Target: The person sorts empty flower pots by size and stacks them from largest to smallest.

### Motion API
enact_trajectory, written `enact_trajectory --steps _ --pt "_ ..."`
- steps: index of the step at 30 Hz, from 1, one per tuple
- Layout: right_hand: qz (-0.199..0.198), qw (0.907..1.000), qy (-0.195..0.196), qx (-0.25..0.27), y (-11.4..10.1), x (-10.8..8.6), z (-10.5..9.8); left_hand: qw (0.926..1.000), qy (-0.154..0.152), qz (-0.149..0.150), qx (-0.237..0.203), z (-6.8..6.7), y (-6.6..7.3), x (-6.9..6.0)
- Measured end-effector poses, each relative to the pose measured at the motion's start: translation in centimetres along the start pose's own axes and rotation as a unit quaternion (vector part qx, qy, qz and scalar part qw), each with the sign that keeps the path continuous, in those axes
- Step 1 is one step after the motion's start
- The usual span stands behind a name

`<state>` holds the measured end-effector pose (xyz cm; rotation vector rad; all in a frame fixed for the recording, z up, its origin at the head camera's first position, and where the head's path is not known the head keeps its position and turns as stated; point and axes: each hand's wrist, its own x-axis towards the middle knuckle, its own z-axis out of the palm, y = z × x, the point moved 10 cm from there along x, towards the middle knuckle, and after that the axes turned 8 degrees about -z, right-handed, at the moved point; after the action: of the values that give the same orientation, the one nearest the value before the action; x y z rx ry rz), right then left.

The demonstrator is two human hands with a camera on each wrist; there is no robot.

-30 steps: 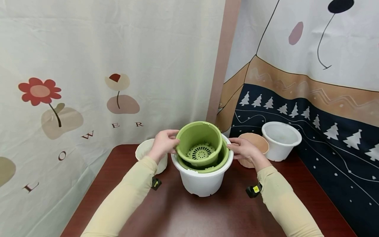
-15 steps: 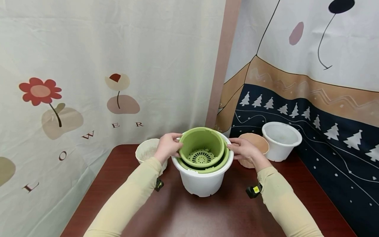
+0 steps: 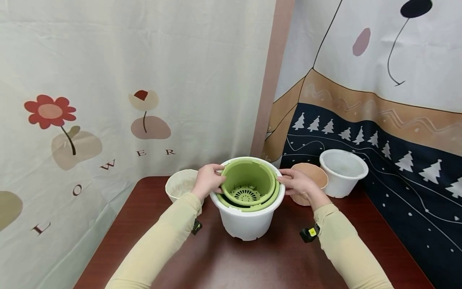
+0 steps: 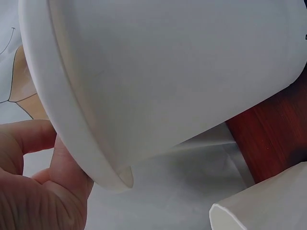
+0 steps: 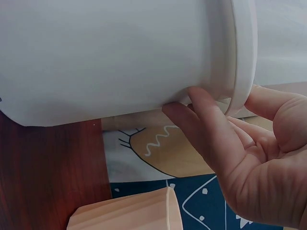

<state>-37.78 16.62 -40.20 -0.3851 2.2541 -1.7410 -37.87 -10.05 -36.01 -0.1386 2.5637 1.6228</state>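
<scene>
In the head view a smaller green pot (image 3: 248, 173) with a slotted bottom sits tilted inside a larger green pot (image 3: 249, 208). Both are nested in a big white pot (image 3: 246, 225) standing on the table. My left hand (image 3: 208, 180) pinches the small green pot's left rim. On the other side, my right hand (image 3: 297, 183) grips the white pot's rim, thumb above and fingers beneath it, as the right wrist view shows. The left wrist view has my left hand (image 4: 43, 187) beside the white rim, its fingertips hidden behind it.
A cream fluted pot (image 3: 180, 184) stands left of the stack, partly behind my left arm. To the right are a peach fluted pot (image 3: 311, 175) and another white pot (image 3: 343, 172). Printed curtains (image 3: 202, 80) border the dark red table (image 3: 249, 265) behind and at right.
The small green pot has come down and slightly right, deeper into the larger green one, with my left hand following it. My right hand has stayed at the white rim.
</scene>
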Motion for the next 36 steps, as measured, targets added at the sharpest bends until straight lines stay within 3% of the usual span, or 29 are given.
enact_trajectory --steps 23,36 --pt "-0.002 1.0 -0.004 0.007 0.1 0.0 0.0 0.9991 0.004 0.016 0.038 -0.3 0.6 -0.8" --pt "-0.004 0.9999 -0.004 0.01 0.0 -0.1 0.0 0.999 -0.02 0.011 0.038 -0.6 1.1 -1.3"
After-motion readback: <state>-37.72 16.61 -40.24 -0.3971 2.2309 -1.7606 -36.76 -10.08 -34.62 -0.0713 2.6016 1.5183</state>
